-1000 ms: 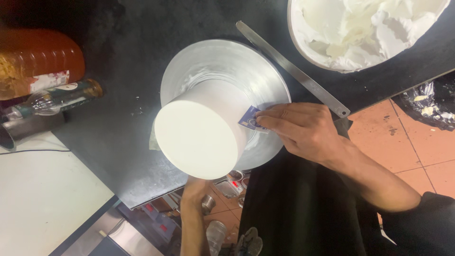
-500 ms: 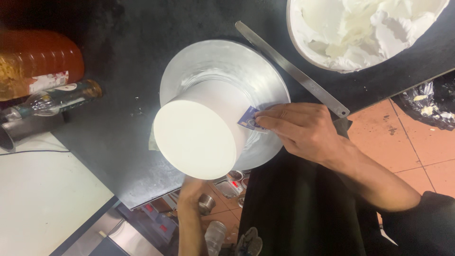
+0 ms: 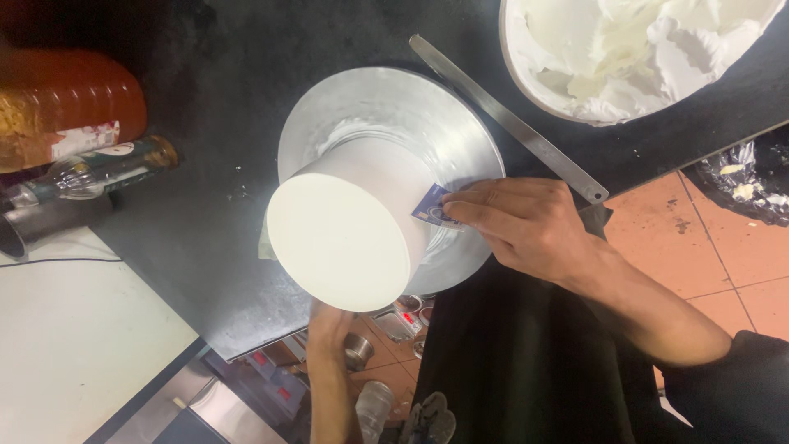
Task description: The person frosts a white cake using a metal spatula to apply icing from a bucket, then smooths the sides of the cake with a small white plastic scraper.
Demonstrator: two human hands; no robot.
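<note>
A tall round white cake (image 3: pixel 345 238) stands on a silver turntable plate (image 3: pixel 460 131) at the near edge of the dark worktop (image 3: pixel 205 189), its flat top smooth and its side coated in white cream. A small blue card (image 3: pixel 431 207) is pressed against the cake's right side, touching the cream. The right hand (image 3: pixel 526 222) has its grip closed on that card, fingers pinching its outer end, the forearm running off to the near right. The left hand (image 3: pixel 329 325) reaches up from below the worktop edge, just under the near rim of the plate; its fingertips are hidden there, so I cannot tell whether its grip is closed.

A long metal ruler (image 3: pixel 509 123) lies slantwise just right of the plate, its near end by the right hand. Far right sits a large bowl of white cream (image 3: pixel 625 49). At the far left lie an orange plastic jar (image 3: pixel 66 107) and a clear bottle (image 3: pixel 99 173) on its side. Terracotta floor tiles (image 3: pixel 707 238) show on the near right.
</note>
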